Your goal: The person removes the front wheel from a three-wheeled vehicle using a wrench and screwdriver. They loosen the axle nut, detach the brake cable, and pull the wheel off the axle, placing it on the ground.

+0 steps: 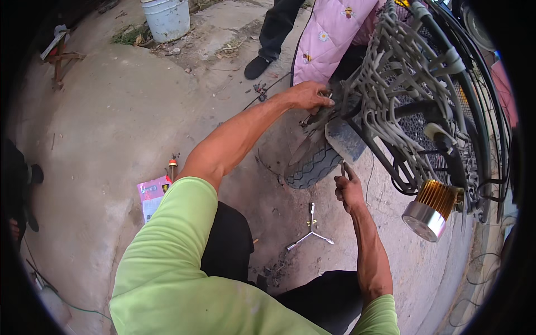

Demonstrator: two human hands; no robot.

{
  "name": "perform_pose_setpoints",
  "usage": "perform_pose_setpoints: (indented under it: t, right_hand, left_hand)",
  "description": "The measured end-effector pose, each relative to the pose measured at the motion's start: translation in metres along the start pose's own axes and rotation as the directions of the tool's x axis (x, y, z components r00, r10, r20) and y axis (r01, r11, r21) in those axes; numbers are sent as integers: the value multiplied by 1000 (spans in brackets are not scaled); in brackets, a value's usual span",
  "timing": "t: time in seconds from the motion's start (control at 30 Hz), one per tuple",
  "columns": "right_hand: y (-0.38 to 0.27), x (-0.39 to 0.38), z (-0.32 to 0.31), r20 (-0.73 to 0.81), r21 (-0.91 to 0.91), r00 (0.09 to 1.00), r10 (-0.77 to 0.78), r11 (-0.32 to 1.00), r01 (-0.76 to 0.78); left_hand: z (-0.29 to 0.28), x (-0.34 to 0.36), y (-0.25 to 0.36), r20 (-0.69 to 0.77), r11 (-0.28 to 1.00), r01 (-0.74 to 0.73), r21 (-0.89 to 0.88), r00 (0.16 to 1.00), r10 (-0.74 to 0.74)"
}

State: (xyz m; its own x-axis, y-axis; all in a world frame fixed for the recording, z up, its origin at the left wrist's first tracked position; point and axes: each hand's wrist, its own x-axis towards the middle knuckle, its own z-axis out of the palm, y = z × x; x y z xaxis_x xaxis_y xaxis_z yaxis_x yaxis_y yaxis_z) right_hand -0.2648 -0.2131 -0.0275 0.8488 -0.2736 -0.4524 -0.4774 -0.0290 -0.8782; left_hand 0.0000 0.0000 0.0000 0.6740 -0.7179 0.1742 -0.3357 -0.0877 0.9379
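Observation:
My left hand [310, 96] reaches to the side of a vehicle's front wheel. Its fingers are curled in beside the dark fork and hub area, closed on something small that I cannot make out. The black treaded tire [312, 168] stands below, with a grey dusty mudguard [345, 139] over it. My right hand [349, 190] is at the near right side of the tire, just under the mudguard's lower edge. Its index finger stretches upward and the other fingers are partly bent, with no clear object in them.
A grey woven basket [385, 72] and a gold-and-silver lamp [427, 215] overhang the right. A three-armed socket wrench [311, 232] lies on the concrete. Left are a pink package [152, 192] and a red-topped tool [172, 163]. Beyond are a person's shoe [257, 67], pink quilted cover [319, 42] and white bucket [167, 21].

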Motion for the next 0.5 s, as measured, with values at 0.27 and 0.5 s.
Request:
perform_pose_setpoints:
  t: [0.27,0.5]
  right_hand:
    - [2,-1,1,-16,54,1000,21,998,-20]
    - [7,-1,2,-3,58,1000,13,998,-13]
  left_hand:
    - [-2,-4,-19,-31,970,3,-243,999,-11]
    - [-23,-12,-34,-23,929,-9,-370,1000,1]
